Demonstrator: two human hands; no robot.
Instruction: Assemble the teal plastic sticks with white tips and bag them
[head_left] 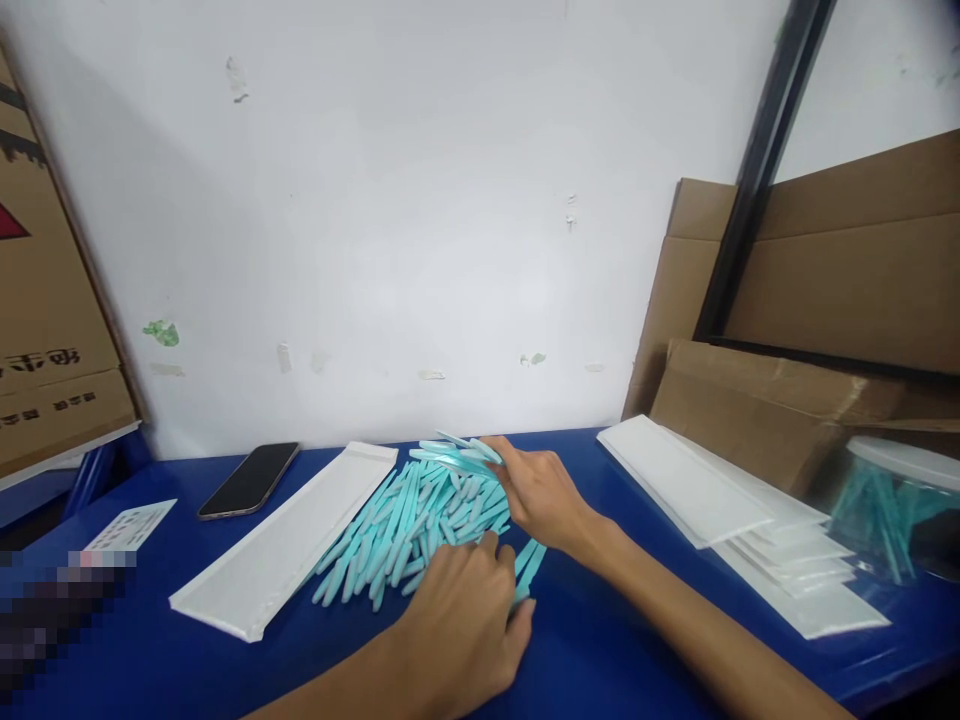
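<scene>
A heap of slim turquoise plastic sticks (405, 530) lies loosely on the blue table, with rounded ends pointing many ways. Over its back right part, my right hand (536, 495) pinches a small bundle of these sticks (457, 455), held roughly level above the others. At the heap's near right edge is my left hand (465, 620), knuckles up and fingers curled. Some turquoise sticks (529, 568) show between its thumb and forefinger; its fingertips are partly hidden. Left of the heap, touching or nearly touching it, lies a long white padded mailer (292, 545).
A black phone (251, 480) and a printed card (133, 527) lie at the left of the blue table (600, 650). Stacked white mailers (690, 480) are at the right, beside a clear tub (892, 505) of turquoise sticks. Cardboard boxes (765, 410) stand against the white wall.
</scene>
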